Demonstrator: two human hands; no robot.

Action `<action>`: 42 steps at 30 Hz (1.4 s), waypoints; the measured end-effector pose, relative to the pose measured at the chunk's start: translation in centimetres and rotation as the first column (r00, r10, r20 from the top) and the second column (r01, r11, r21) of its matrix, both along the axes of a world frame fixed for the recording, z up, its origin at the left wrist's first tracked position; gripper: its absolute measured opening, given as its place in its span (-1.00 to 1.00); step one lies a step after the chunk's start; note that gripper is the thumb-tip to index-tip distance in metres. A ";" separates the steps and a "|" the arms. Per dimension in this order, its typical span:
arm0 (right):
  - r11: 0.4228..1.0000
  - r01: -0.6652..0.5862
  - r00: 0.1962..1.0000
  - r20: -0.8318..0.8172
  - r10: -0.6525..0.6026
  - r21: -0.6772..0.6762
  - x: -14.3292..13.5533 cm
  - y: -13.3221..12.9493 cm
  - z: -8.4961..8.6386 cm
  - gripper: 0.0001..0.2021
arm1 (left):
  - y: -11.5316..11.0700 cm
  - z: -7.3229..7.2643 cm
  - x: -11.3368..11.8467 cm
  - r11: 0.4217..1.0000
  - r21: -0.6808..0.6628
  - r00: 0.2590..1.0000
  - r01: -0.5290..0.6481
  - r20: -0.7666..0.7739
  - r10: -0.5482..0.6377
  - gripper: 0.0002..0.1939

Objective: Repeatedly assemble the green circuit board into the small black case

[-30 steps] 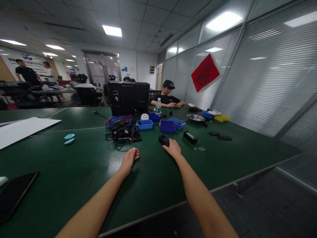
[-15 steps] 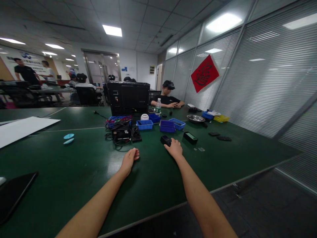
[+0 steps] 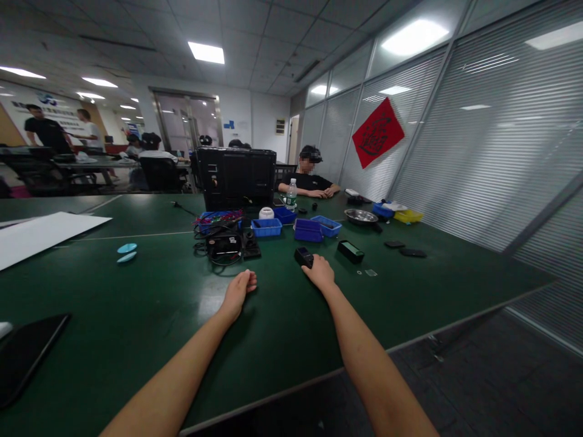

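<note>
My right hand (image 3: pixel 321 273) is closed over the near end of a small black box-shaped device (image 3: pixel 303 256) with a dark screen-like top, lying on the green table (image 3: pixel 282 340). My fingers cover part of it. Left of it, my left hand (image 3: pixel 238 289) rests on its side on the tabletop, fingers curled in and nothing seen in them. A second black box (image 3: pixel 350 251) with a greenish top panel lies just right of my right hand. Beside that are a small ring (image 3: pixel 359 272) and a clear flat piece (image 3: pixel 371 273).
Beyond my hands stand blue bins (image 3: pixel 308 230), tangled cables with a black adapter (image 3: pixel 223 247), a white ball (image 3: pixel 266 213), a bottle (image 3: pixel 291 193) and a black monitor-like casing (image 3: pixel 237 179). A metal bowl (image 3: pixel 361 216) is at right. A person (image 3: pixel 310 176) sits across the table.
My hands have hardly moved, and the right one stays on the black device. Across the table, the seated person's hands have shifted slightly. The view has tilted a little.
</note>
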State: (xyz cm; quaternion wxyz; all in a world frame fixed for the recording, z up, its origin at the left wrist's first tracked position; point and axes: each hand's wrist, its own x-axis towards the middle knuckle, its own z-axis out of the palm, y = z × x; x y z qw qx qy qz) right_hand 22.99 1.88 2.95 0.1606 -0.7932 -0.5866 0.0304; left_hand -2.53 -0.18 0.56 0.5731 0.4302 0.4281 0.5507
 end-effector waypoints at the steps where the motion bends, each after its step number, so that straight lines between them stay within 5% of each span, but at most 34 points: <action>1: 1.000 -0.002 1.000 -0.007 0.003 0.006 0.0 0.0 0.0 -0.51 | 0.0 0.0 0.0 1.000 0.003 1.000 0.005 0.001 -0.005 -0.51; 8: 0.980 0.097 0.980 -0.187 -0.064 0.172 0.2 -0.3 1.1 -0.51 | -0.1 0.1 0.0 1.000 0.009 1.000 0.011 0.006 -0.011 -0.51; 13: 0.827 0.267 0.879 -0.477 0.002 0.495 0.8 -0.5 2.3 -0.50 | 0.0 0.0 0.0 1.000 0.004 1.000 0.017 -0.002 -0.017 -0.50; 15: 0.838 0.276 0.713 -0.685 0.151 0.472 0.2 -0.4 2.4 -0.53 | 0.0 0.0 0.0 1.000 0.004 1.000 0.018 -0.004 -0.018 -0.50; 17: 0.913 0.187 0.413 -0.872 0.262 0.363 -0.8 -0.2 2.2 -0.57 | 0.0 0.0 0.0 1.000 0.006 1.000 0.020 -0.006 -0.020 -0.51; 20: 0.988 -0.068 0.006 -0.990 0.142 0.142 -2.5 -0.2 1.7 -0.63 | 0.0 0.1 0.1 1.000 0.004 1.000 0.018 -0.006 -0.018 -0.51; 23: 0.972 -0.229 -0.094 -0.993 -0.071 -0.048 -3.5 -0.3 1.0 -0.64 | 0.0 0.1 0.1 1.000 -0.002 1.000 0.012 -0.002 -0.012 -0.50; 28: 0.943 -0.302 0.037 -0.990 -0.136 -0.141 -3.7 -0.4 0.1 -0.66 | 0.0 0.0 0.1 1.000 -0.007 1.000 0.014 0.000 -0.014 -0.51; 30: 0.946 -0.269 0.222 -0.968 -0.119 -0.178 -3.7 -0.4 -0.1 -0.69 | 0.0 0.0 0.1 1.000 -0.008 1.000 0.010 0.008 -0.010 -0.51; 32: 0.957 -0.212 0.492 -0.867 -0.072 -0.199 -3.5 -0.4 -0.1 -0.70 | -0.1 0.1 0.1 1.000 -0.011 1.000 0.008 0.014 -0.008 -0.51; 34: 0.982 -0.123 0.764 -0.645 0.000 -0.146 -3.4 -0.5 0.3 -0.68 | -0.1 0.2 0.1 1.000 -0.012 1.000 0.006 0.015 -0.006 -0.52; 36: 0.998 -0.055 0.927 -0.374 0.040 -0.029 -3.4 -0.8 0.7 -0.62 | -0.1 0.1 0.0 1.000 -0.003 1.000 0.007 0.006 -0.007 -0.52; 38: 0.992 -0.091 0.972 -0.210 0.106 0.082 -3.9 -1.2 1.1 -0.58 | 0.0 -0.1 0.1 1.000 0.026 0.999 0.008 -0.034 -0.008 -0.53; 42: 0.954 -0.271 0.947 -0.141 0.289 0.132 -5.7 -1.7 0.9 -0.64 | 0.0 -0.5 0.7 0.991 0.136 0.969 0.000 -0.246 0.033 -0.59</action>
